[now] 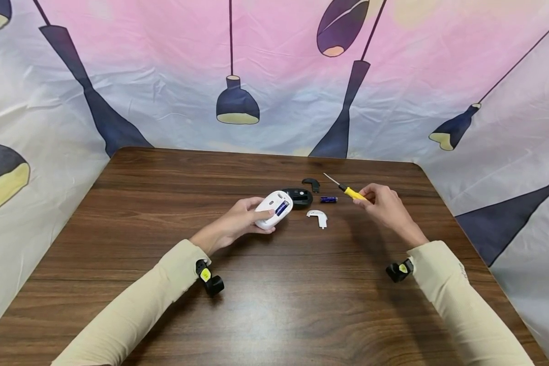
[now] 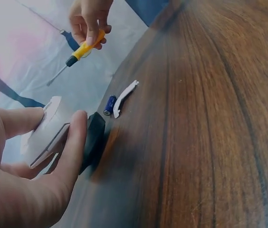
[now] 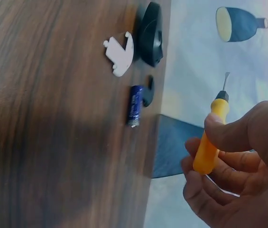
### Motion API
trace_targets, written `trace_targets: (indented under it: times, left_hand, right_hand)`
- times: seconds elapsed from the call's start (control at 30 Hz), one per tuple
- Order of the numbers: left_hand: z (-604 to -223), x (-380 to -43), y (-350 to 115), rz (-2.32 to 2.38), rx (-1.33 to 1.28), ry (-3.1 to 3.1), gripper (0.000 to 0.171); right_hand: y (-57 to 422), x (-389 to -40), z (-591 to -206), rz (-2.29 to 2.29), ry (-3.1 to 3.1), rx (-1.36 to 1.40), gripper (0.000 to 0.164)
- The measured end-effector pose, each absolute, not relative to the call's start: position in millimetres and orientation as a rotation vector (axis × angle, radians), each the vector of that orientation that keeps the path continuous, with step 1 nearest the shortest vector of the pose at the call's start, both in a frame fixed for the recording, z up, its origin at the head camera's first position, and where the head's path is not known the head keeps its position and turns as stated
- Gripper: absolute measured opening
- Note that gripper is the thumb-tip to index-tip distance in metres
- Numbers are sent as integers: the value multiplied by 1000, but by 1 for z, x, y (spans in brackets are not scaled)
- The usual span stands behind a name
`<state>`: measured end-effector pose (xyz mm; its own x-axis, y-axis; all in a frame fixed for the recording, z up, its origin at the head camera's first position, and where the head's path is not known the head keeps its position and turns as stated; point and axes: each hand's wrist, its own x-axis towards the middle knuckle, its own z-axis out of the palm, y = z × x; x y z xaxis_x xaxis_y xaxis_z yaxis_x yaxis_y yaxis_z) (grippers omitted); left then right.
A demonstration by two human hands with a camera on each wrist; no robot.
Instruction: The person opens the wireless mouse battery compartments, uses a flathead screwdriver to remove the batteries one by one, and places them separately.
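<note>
In my left hand (image 1: 244,221) is a white computer mouse (image 1: 264,207), underside up, gripped between thumb and fingers. Its battery bay is uncovered, with a blue battery (image 1: 281,208) inside. My right hand (image 1: 386,207) holds a yellow-handled screwdriver (image 1: 354,193) above the table, its metal tip directed away from the palm, as the right wrist view shows. Behind the white mouse lies a black mouse (image 1: 303,197), bottom up. A loose blue battery (image 3: 134,105) rests between the hands, with a white battery cover (image 1: 319,217) nearer me and a black cover (image 1: 312,184) farther back.
The dark wooden table (image 1: 265,284) spans the view, its far edge close behind the small parts. A printed cloth (image 1: 174,91) with lamp pictures hangs behind and along the sides. Each sleeve carries a small black wrist camera (image 1: 214,284).
</note>
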<state>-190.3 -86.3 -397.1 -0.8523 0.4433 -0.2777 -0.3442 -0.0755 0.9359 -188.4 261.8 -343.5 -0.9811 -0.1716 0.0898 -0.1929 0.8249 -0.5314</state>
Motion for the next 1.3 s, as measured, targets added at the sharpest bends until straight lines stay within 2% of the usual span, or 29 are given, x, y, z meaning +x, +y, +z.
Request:
trace_targets:
  times: [0.37,0.67,1.0,1.3]
  left_hand:
    - [-394,-194,-88,1997,80,1672,50]
    - [-393,-195,-90,1999,68,1689,50]
    - [-392,-196,-93,1981,51,1705,47]
    - [-391,-196,-94,1959,52,1717,45]
  right_hand:
    - [241,-187,-337,904,-2820,440,16]
    - [228,-188,-329,971,-2746,551,18]
    - [220,-191,-317,1272,-2723,607,19]
    - [210,-193,-310,1262,-2712,662,17]
